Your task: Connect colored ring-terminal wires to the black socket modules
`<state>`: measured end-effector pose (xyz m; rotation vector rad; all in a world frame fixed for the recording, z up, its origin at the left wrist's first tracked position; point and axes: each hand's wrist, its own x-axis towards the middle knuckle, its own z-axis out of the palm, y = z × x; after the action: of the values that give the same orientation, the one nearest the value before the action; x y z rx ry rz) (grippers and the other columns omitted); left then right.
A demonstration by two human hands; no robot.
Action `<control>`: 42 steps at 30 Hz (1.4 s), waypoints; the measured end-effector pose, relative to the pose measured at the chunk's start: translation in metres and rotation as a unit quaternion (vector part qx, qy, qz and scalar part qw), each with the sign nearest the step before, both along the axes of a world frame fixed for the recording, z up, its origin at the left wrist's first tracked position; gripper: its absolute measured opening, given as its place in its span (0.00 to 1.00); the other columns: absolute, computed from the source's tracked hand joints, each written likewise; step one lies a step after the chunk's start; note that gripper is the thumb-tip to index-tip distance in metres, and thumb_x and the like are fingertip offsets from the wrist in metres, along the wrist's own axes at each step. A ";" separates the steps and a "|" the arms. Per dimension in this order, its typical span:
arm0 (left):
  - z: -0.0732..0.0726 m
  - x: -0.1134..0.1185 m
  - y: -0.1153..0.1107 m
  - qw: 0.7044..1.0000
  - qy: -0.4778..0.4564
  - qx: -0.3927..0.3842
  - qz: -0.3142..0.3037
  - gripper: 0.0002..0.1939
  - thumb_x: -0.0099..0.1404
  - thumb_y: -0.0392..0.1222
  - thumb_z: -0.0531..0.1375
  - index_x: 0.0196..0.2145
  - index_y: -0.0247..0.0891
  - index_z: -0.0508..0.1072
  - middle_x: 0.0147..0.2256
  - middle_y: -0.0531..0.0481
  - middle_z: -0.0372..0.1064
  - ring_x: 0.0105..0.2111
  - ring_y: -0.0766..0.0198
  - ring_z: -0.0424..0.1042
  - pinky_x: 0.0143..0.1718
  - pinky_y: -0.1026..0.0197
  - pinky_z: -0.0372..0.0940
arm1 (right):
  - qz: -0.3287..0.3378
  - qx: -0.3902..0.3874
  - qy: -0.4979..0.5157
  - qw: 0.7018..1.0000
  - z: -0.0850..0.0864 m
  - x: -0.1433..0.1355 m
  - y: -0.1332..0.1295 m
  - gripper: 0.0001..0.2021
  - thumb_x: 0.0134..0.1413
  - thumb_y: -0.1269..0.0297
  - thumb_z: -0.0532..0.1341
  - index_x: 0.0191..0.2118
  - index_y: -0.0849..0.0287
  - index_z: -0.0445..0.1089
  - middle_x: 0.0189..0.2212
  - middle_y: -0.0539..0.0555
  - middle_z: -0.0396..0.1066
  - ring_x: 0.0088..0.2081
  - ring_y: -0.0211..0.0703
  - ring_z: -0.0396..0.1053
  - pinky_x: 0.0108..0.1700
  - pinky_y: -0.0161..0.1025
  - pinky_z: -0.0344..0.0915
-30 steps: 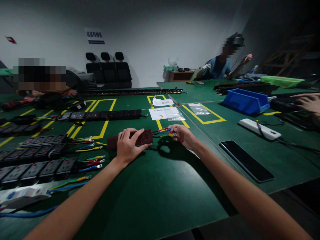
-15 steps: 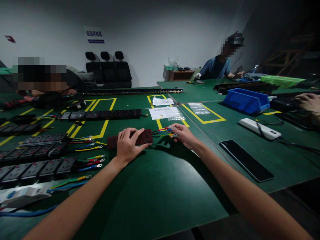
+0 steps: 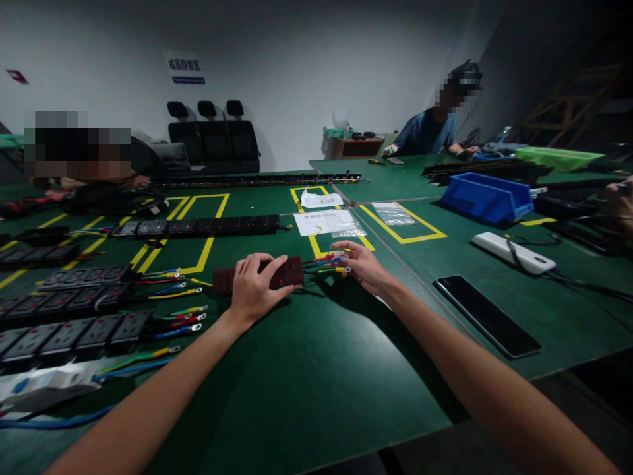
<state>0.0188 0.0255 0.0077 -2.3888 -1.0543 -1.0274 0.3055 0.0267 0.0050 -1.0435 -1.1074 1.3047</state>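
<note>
Fingers of the right hand (image 3: 366, 267) curl in a narrow bend around the ends of the coloured leads (image 3: 324, 257), near their ring terminals; whether they truly pinch a lead or only sort among them cannot be told at this size. Those of the left hand (image 3: 260, 288) are closed over the brown socket strip (image 3: 293, 272), thumb on the near edge, covering its middle. This strip lies crosswise in front of the person on the table (image 3: 306, 389), its leads running out from the right end toward the right hand.

To handle the leads well, I judge, the left hand should press steadily so that the strip does not twist, while the right parts the leads one by one, taking each by its sleeve rather than bending the terminal, and without tugging at the strip's end.

Compared with half a second ago, the right index finger is lifted and reaches further along, and the yellow-green lead's terminal shows more plainly below the others; the left hand and strip are practically unchanged. At the right edge, a co-worker's hand (image 3: 622, 201) has slid partly out of view. The phone (image 3: 487, 316) lies as it did.
</note>
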 end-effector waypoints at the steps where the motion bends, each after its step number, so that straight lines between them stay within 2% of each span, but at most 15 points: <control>1: 0.000 0.000 0.000 1.000 0.000 0.002 0.000 0.30 0.62 0.59 0.68 0.56 0.39 0.74 0.44 0.40 0.70 0.43 0.49 0.69 0.43 0.49 0.63 | 0.001 0.004 0.004 1.000 0.000 -0.001 0.000 0.22 0.36 0.67 0.76 0.41 0.54 0.74 0.33 0.50 0.76 0.29 0.37 0.72 0.22 0.29 0.64; 7: 0.000 0.000 0.000 1.000 0.005 0.000 0.011 0.30 0.62 0.60 0.67 0.55 0.40 0.74 0.44 0.41 0.69 0.43 0.49 0.69 0.43 0.49 0.63 | 0.005 0.034 -0.010 0.999 -0.004 -0.001 0.001 0.15 0.36 0.64 0.76 0.31 0.56 0.72 0.31 0.48 0.73 0.26 0.33 0.66 0.21 0.28 0.59; 14: 0.001 0.000 -0.001 1.000 0.004 -0.009 0.012 0.30 0.62 0.60 0.68 0.56 0.41 0.74 0.44 0.41 0.70 0.43 0.48 0.69 0.44 0.49 0.63 | 0.007 0.050 -0.010 0.999 -0.007 -0.001 0.003 0.17 0.35 0.59 0.76 0.21 0.59 0.68 0.34 0.51 0.74 0.26 0.33 0.63 0.22 0.30 0.56; 19: 0.001 0.001 -0.001 1.000 0.001 -0.002 0.007 0.30 0.63 0.60 0.67 0.56 0.39 0.73 0.44 0.40 0.69 0.43 0.49 0.69 0.43 0.49 0.64 | 0.004 0.053 -0.025 0.998 -0.006 0.000 0.003 0.14 0.36 0.58 0.76 0.27 0.57 0.73 0.31 0.50 0.73 0.26 0.34 0.63 0.22 0.30 0.57; 24: 0.001 0.001 -0.001 1.000 -0.001 0.000 0.008 0.30 0.63 0.61 0.66 0.55 0.39 0.74 0.44 0.40 0.69 0.43 0.49 0.69 0.44 0.48 0.64 | 0.002 0.049 -0.021 0.999 -0.005 0.000 0.002 0.14 0.36 0.60 0.75 0.31 0.56 0.76 0.30 0.50 0.73 0.28 0.36 0.65 0.24 0.31 0.58; 34: 0.002 0.001 -0.002 1.000 0.009 -0.006 0.022 0.30 0.63 0.62 0.66 0.55 0.40 0.73 0.44 0.40 0.70 0.44 0.49 0.70 0.44 0.49 0.63 | -0.065 0.026 -0.005 0.998 -0.003 -0.004 0.002 0.09 0.34 0.62 0.70 0.26 0.58 0.73 0.32 0.52 0.74 0.28 0.36 0.65 0.22 0.31 0.54; 42: 0.001 0.002 -0.002 0.999 -0.002 -0.005 0.043 0.30 0.63 0.61 0.66 0.55 0.38 0.74 0.45 0.39 0.71 0.44 0.48 0.70 0.44 0.48 0.64 | -0.075 0.049 -0.066 0.994 -0.007 -0.002 0.004 0.10 0.39 0.58 0.70 0.27 0.58 0.74 0.23 0.48 0.67 0.22 0.32 0.56 0.21 0.32 0.51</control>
<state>0.0210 0.0237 0.0091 -2.3288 -1.1551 -0.9999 0.3036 0.0304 -0.0016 -1.1290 -1.1564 1.0645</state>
